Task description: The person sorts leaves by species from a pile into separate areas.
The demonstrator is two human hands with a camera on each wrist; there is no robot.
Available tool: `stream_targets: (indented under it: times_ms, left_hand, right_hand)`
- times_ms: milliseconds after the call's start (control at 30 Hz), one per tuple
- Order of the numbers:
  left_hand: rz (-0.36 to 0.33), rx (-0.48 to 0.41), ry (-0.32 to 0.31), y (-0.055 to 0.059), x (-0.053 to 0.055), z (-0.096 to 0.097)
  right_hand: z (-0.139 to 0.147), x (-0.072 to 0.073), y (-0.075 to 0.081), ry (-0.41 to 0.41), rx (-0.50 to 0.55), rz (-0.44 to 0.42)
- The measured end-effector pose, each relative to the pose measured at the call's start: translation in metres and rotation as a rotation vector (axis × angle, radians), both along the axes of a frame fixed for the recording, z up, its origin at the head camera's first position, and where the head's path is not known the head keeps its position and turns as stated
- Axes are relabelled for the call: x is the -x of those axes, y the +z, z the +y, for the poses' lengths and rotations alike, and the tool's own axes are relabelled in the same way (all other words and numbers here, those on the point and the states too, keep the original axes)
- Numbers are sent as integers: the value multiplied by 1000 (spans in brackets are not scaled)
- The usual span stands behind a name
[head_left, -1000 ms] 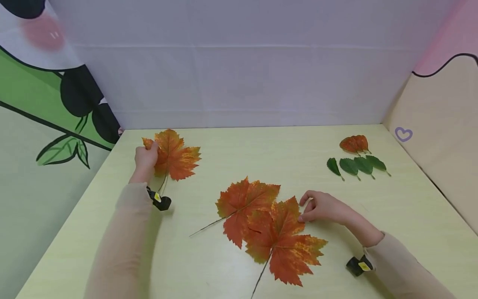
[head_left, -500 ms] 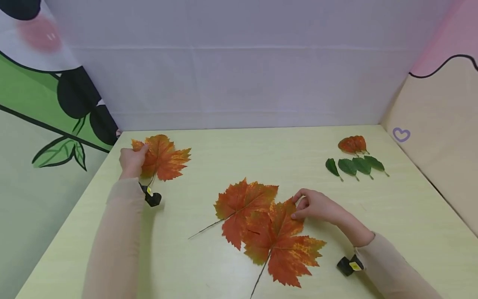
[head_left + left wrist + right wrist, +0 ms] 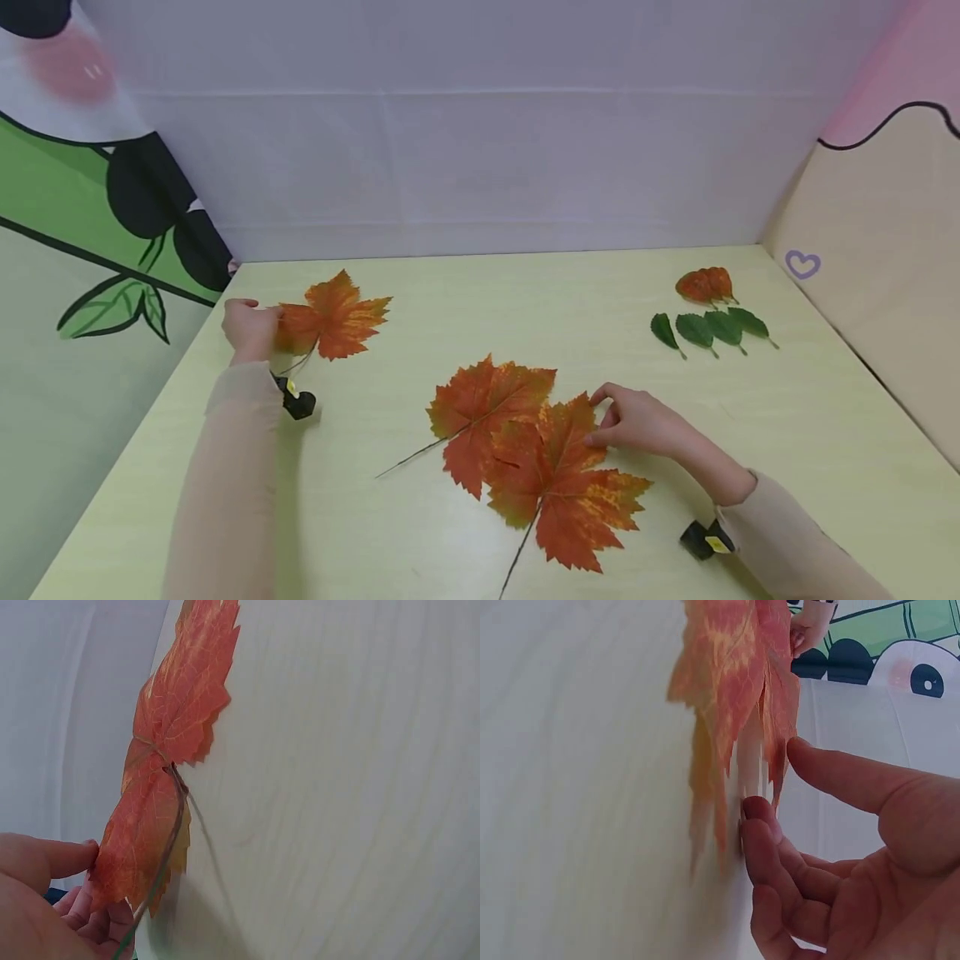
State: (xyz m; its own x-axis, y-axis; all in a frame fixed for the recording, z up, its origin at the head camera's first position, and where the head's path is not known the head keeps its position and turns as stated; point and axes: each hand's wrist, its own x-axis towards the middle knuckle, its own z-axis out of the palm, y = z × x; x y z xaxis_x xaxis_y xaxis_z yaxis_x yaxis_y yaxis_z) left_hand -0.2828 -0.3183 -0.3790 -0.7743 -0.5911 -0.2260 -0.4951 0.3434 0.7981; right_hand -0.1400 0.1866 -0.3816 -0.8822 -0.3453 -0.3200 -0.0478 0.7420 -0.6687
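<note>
In the head view, my left hand (image 3: 251, 327) pinches the left lobe of an orange maple leaf (image 3: 341, 317) at the table's far left. The left wrist view shows the thumb (image 3: 71, 857) on one face of that leaf (image 3: 154, 832), fingers behind it and the stem hanging down. My right hand (image 3: 637, 423) is at the upper tip of a front maple leaf (image 3: 577, 500), which overlaps another maple leaf (image 3: 480, 408). In the right wrist view, the thumb (image 3: 840, 772) touches the leaf edge (image 3: 739, 667), with a gap between it and the loosely bent fingers (image 3: 769, 847).
Several small green leaves (image 3: 696, 331) lie in a row at the right of the table (image 3: 375, 533), below a little cluster of small orange-brown leaves (image 3: 705, 286). A pale cloth wall (image 3: 480, 167) stands along the back edge, with printed panels at both sides.
My left hand has moved left and its grip has shifted to the leaf's outer lobe; that leaf has shifted slightly left and its stem has swung left. The right hand stays by the front leaf.
</note>
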Motion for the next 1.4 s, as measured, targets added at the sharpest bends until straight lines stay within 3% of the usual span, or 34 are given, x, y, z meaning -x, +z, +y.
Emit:
stream_targets:
  times_ms: [133, 267, 400, 500, 667, 833, 1133, 1400]
  left_hand:
    - [-20, 41, -34, 2, -2, -2]
    - [-55, 191, -95, 9, -5, 6]
    - [-33, 330, -136, 16, -7, 20]
    - [4, 366, -205, 19, -8, 32]
    - [53, 331, -430, 23, -12, 61]
    - [19, 242, -648, 26, -17, 98]
    - [26, 249, -951, 22, -33, 165]
    - [-2, 285, -1146, 16, -46, 209]
  right_hand:
    - [-4, -3, 0, -17, -9, 9]
    - [-8, -6, 3, -69, -30, 13]
    - [-11, -7, 5, -94, -23, 13]
    - [-11, -7, 4, -92, -7, 4]
    - [-10, -7, 2, -99, 34, 5]
    - [-9, -6, 1, -129, 77, 44]
    - [-9, -6, 2, -138, 33, 24]
    - [-9, -10, 3, -92, 33, -44]
